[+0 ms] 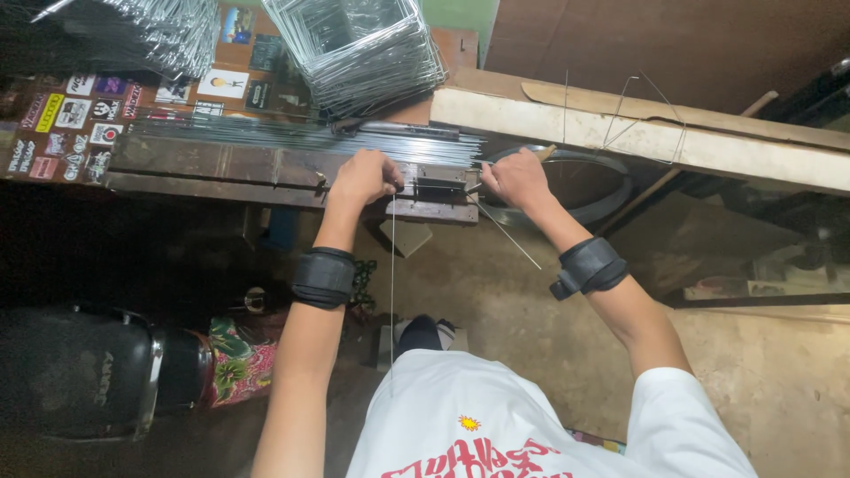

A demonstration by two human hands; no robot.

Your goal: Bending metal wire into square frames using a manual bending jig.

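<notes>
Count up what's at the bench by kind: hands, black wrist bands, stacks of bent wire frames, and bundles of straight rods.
Hands: 2, left hand and right hand
Black wrist bands: 2
Stacks of bent wire frames: 2
Bundles of straight rods: 1
Total: 7

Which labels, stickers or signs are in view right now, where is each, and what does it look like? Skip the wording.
Sticker cluster: far left on the brown board, small rectangles and ovals in white, yellow, pink, red and black.
White sticker: top centre-left, rectangular with a dark figure.
Blue picture sticker: top edge, small, multicoloured.
Dark stickers: beside the wire frame stack, black rectangles.
No screens or packages visible.
</notes>
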